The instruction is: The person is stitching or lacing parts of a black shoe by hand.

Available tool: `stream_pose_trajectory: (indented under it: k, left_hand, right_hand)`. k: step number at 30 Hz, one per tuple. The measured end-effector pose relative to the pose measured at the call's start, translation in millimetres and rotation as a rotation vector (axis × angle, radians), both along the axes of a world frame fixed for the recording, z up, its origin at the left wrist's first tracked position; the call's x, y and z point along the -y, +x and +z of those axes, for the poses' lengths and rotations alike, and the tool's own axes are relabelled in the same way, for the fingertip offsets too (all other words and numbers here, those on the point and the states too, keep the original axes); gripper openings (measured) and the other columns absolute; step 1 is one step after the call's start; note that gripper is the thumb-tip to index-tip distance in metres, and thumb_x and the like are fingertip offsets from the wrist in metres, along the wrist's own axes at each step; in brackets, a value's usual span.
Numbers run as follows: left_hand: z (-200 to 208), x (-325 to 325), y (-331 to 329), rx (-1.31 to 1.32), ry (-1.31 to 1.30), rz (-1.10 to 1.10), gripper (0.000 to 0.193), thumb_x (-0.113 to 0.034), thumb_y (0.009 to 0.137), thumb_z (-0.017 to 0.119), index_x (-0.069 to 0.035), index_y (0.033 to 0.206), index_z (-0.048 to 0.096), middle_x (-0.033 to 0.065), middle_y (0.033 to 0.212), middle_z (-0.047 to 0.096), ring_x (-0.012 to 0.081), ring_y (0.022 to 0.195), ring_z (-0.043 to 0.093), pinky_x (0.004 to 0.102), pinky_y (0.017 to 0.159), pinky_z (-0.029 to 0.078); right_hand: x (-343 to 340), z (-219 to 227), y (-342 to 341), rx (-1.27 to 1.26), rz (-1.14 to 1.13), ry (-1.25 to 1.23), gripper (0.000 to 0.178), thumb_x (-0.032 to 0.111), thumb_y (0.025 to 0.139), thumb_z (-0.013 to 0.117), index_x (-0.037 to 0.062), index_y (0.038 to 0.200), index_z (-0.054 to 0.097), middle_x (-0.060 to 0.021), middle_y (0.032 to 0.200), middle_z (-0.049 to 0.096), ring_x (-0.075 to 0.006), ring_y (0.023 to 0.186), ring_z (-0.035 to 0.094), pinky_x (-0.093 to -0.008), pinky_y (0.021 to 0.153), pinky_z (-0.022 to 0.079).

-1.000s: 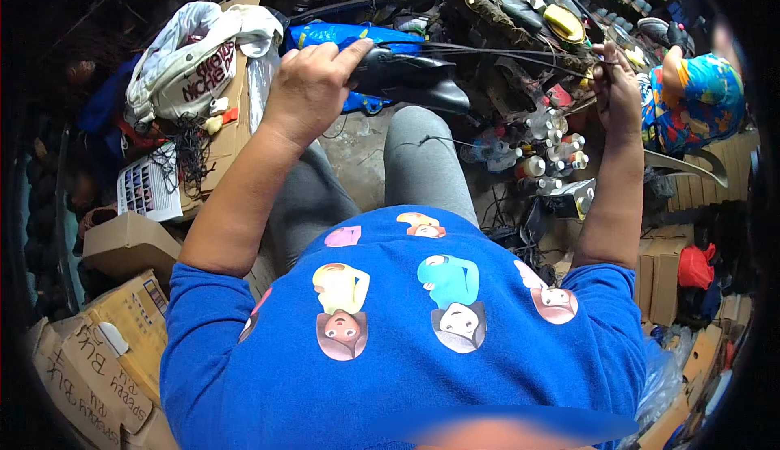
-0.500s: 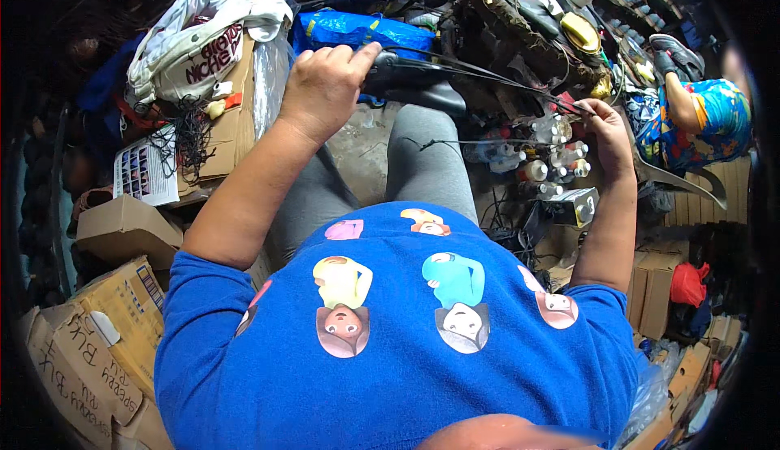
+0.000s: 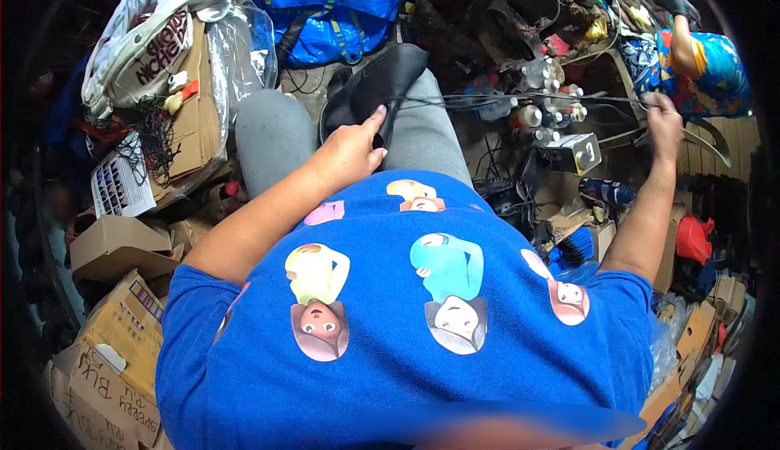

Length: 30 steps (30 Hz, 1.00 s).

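Note:
A black shoe [image 3: 382,84] lies tilted across my thighs. My left hand [image 3: 351,151] is closed on its near side, the index finger stretched along the dark upper and the thumb apart; the other fingers are partly hidden. Out to the right, my right hand [image 3: 665,121] is closed around the end of thin black cord [image 3: 520,95]. Two or more strands run nearly level from the shoe to that hand, pulled taut. How the cord joins the shoe is too dark to make out.
A blue bag [image 3: 333,19] lies ahead. Plastic bottles [image 3: 552,113] stand below the cord, near a small box [image 3: 573,152]. Cardboard, a white cloth bag [image 3: 142,44] and tangled black cord [image 3: 158,149] lie left. Another person's colourful sleeve [image 3: 715,72] is at far right.
The shoe has come down and nearer, onto my thighs. My left hand has lowered with it, the index finger now pointing along it. My right hand has moved outward right, drawing the cord longer.

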<state>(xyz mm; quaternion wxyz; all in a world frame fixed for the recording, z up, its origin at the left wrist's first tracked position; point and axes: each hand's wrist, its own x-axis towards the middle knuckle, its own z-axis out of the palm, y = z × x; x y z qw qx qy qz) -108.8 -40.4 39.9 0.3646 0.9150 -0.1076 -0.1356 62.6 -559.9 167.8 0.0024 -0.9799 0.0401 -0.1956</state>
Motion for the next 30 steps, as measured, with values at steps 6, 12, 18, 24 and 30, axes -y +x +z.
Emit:
stream_pose_trajectory:
  k: [6, 12, 18, 24, 30]
  left_hand:
    - [14, 3, 13, 0.06, 0.007, -0.011, 0.06, -0.017, 0.078, 0.068, 0.001, 0.131, 0.044, 0.017, 0.07, 0.063, 0.0311, 0.066, 0.064, 0.0384, 0.064, 0.05]
    - [32, 1, 48, 0.473, 0.065, 0.01, 0.024, -0.017, 0.076, 0.07, -0.004, 0.092, 0.057, 0.0149, 0.087, 0.056, 0.0363, 0.082, 0.058, 0.0415, 0.071, 0.048]
    - [28, 1, 60, 0.367, 0.059, -0.253, 0.017, -0.015, 0.073, 0.069, -0.007, 0.085, 0.059, 0.0102, 0.092, 0.057, 0.0331, 0.09, 0.055, 0.0406, 0.077, 0.044]
    - [69, 8, 26, 0.227, 0.015, -0.405, 0.021, -0.027, 0.072, 0.07, -0.011, 0.08, 0.057, 0.0073, 0.109, 0.053, 0.0299, 0.115, 0.041, 0.0513, 0.1, 0.023]
    - [90, -6, 27, -0.033, -0.319, -0.518, 0.026, -0.026, 0.078, 0.068, -0.005, 0.08, 0.053, 0.0131, 0.115, 0.051, 0.03, 0.119, 0.042, 0.0455, 0.104, 0.027]
  right_hand:
    - [143, 0, 16, 0.149, 0.016, 0.714, 0.036, 0.038, 0.091, 0.058, 0.0047, 0.102, 0.067, -0.0027, 0.09, 0.067, -0.0108, 0.083, 0.057, -0.0269, 0.079, 0.044]
    - [46, -47, -30, -1.1, -0.151, 0.136, 0.033, 0.016, 0.067, 0.078, 0.003, 0.096, 0.069, -0.0105, 0.095, 0.07, -0.0202, 0.085, 0.065, -0.0328, 0.08, 0.049]
    - [-113, -70, -58, -0.852, 0.201, -0.032, 0.044, 0.035, 0.076, 0.072, 0.0201, 0.116, 0.062, -0.0124, 0.114, 0.06, -0.0293, 0.106, 0.058, -0.0394, 0.091, 0.045]
    - [-298, -93, -22, -0.488, 0.751, 0.075, 0.061, 0.043, 0.076, 0.072, 0.0149, 0.127, 0.055, -0.0106, 0.114, 0.059, -0.0256, 0.104, 0.058, -0.0354, 0.09, 0.045]
    - [-348, -130, 17, -0.822, 0.787, 0.841, 0.076, 0.034, 0.07, 0.082, 0.0065, 0.132, 0.047, -0.0082, 0.099, 0.063, -0.0117, 0.087, 0.056, -0.027, 0.076, 0.047]
